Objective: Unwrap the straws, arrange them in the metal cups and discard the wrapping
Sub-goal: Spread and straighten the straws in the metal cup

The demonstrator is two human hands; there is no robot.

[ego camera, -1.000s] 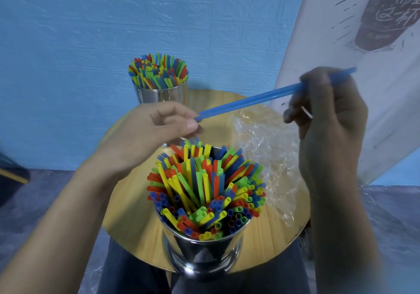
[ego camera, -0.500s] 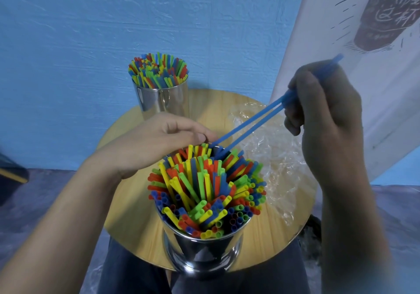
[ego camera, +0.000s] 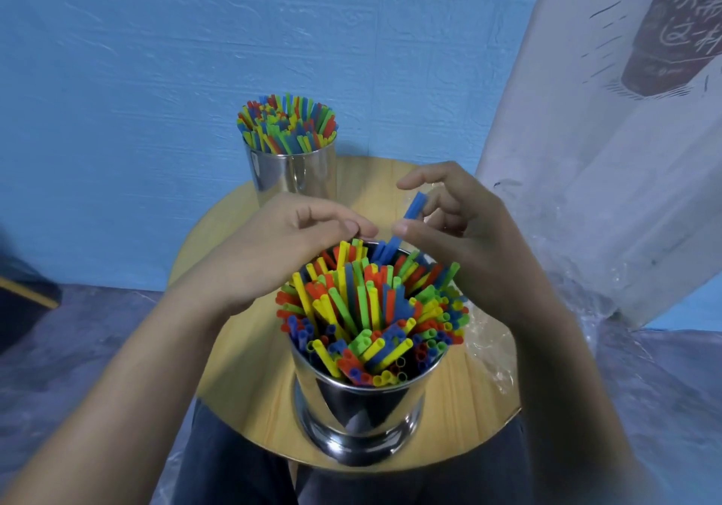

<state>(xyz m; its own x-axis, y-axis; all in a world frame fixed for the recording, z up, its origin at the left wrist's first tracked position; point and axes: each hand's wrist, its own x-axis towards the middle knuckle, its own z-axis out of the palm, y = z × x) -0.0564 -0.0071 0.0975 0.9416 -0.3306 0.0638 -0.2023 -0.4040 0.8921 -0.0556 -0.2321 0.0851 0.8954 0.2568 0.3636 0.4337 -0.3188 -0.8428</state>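
Wall: the blue wall [ego camera: 156, 55] is filling the upper left and the middle of the frame.
Banner: a white banner [ego camera: 605, 153] with a dark printed cup is leaning across the upper right.
Table: the round wooden table [ego camera: 250, 368] is sitting in the lower middle, over your dark trousers [ego camera: 234, 465].
Near cup: the near metal cup [ego camera: 363, 411] is standing at the bottom edge of the table, in the centre of the frame. It is holding a thick bunch of coloured straws [ego camera: 371, 309] that are fanning outward.
Far cup: the far metal cup [ego camera: 293, 172] is standing at the top edge of the table, also full of straws [ego camera: 287, 123].
Wrapping: the clear plastic wrapping [ego camera: 492, 348] is lying on the right side of the table, partly behind your right wrist.
Left hand: your left hand [ego camera: 273, 254] is reaching from the lower left. Its bent fingers are resting on the straw tops at the upper rim of the near cup. I cannot tell if they are pinching something.
Right hand: your right hand [ego camera: 476, 239] is hanging just right of the left one, close but not touching it. Its thumb [ego camera: 406, 229] is touching the blue straws, and the other fingers are spreading loosely, not gripping.
Blue straws: the blue straws [ego camera: 414, 205] are standing tilted to the right, with the lower ends already inside the near cup at its upper rim.
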